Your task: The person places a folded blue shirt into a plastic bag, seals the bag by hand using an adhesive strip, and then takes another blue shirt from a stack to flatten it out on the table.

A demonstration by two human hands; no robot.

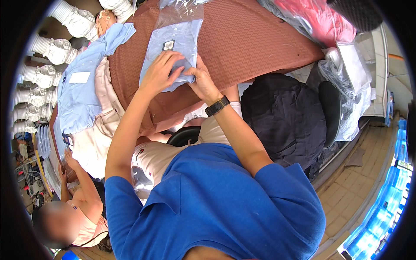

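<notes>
The bench (260, 39) lies under a brown zigzag-textured cloth; on it, near its left end, rests a folded light-blue shirt (173, 47) in a clear plastic bag (182, 13), whose open end reaches away from the person; a small dark rectangular label (168, 45) sits on the package's upper face; the left hand (159, 71) and right hand (201, 80) both pinch its near edge.

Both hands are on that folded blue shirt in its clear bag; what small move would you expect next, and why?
Probably sliding the shirt deeper into the clear bag. The left hand lies on its near edge and the right hand pinches that edge beside it, while the bag's empty far end lies loose on the brown cloth. That is only a guess from where the hands sit.
</notes>
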